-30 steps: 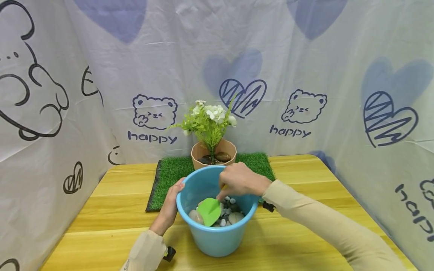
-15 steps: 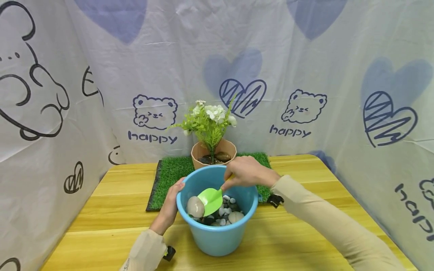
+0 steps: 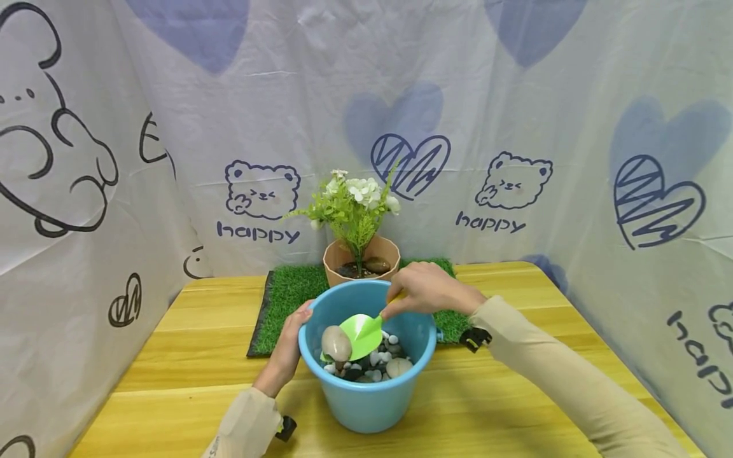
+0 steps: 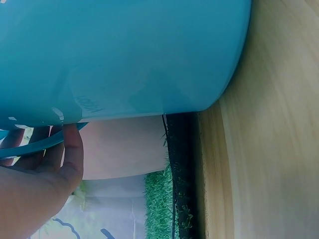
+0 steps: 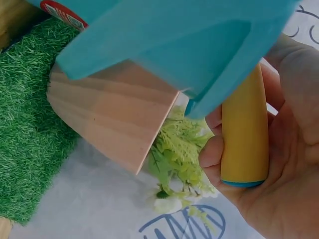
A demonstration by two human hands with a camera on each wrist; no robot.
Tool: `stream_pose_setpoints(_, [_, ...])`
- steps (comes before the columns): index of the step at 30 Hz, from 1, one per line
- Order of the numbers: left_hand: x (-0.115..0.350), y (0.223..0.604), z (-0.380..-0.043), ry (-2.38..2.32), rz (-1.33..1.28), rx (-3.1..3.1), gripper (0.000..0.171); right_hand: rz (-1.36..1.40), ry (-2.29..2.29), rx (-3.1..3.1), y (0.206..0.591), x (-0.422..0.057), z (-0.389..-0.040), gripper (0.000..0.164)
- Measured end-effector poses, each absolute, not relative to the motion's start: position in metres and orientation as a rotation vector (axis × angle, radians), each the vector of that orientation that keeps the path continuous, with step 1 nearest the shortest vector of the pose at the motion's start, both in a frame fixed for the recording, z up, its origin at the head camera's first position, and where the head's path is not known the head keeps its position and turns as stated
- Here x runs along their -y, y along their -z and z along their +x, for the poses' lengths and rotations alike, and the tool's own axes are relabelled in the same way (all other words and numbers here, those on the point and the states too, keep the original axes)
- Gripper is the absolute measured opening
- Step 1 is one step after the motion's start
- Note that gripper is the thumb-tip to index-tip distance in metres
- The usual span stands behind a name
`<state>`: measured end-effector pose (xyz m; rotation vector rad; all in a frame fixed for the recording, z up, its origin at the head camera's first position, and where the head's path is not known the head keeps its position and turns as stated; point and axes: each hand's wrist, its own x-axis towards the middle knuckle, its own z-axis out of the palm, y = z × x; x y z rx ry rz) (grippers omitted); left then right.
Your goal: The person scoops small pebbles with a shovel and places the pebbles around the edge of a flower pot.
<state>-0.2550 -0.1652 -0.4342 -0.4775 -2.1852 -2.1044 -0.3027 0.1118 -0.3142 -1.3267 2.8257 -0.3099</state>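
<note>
A blue plastic bucket stands on the table with grey, white and dark stones inside. My left hand grips its left rim; in the left wrist view the thumb lies against the outer wall and the fingers pass over the rim. Over the far right part of the opening, my right hand holds a toy shovel by its yellow handle. The shovel's green blade slants down to the left inside the bucket. A large smooth pale stone lies at the blade's left end, above the smaller stones.
Behind the bucket, a peach flowerpot holds white flowers with green leaves and brown stones. It stands on a green artificial grass mat. The wooden table is enclosed by a printed white cloth.
My right hand has drawn back to the right with the shovel, whose blade has come up under the large pale stone and raised it. The left hand and bucket have stayed in place.
</note>
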Motion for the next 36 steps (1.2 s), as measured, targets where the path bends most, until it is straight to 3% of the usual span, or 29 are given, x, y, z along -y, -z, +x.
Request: stream_pose_setpoints(36, [0.167, 0.433, -0.255, 2.101, -0.462, 2.215, 0.052, -1.331, 0.422, -2.861, 0.321, -0.131, -0.306, 0.024])
